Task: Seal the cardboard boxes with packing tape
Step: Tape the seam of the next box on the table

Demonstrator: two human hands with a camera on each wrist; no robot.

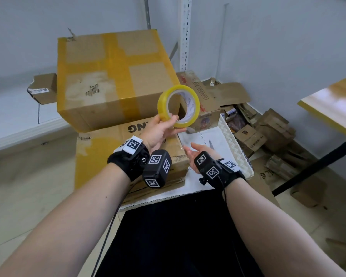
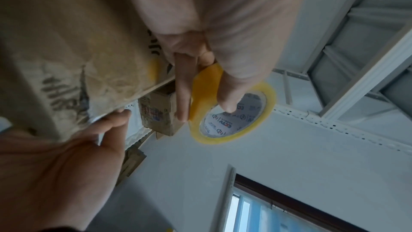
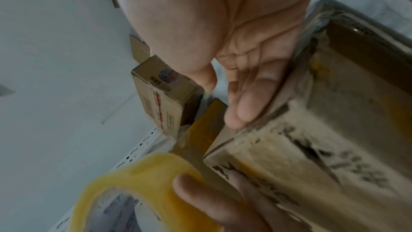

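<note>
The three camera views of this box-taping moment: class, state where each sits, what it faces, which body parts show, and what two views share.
Head: worn on the head, looking down at stacked brown cardboard boxes; both forearms, left hand, right hand show.
Left wrist: along the left hand, facing wall and window; its fingers pinch the yellow roll of packing tape.
Right wrist: along the open right hand, facing the boxes.
Shared: both wrist views show the tape roll and the other hand.
</note>
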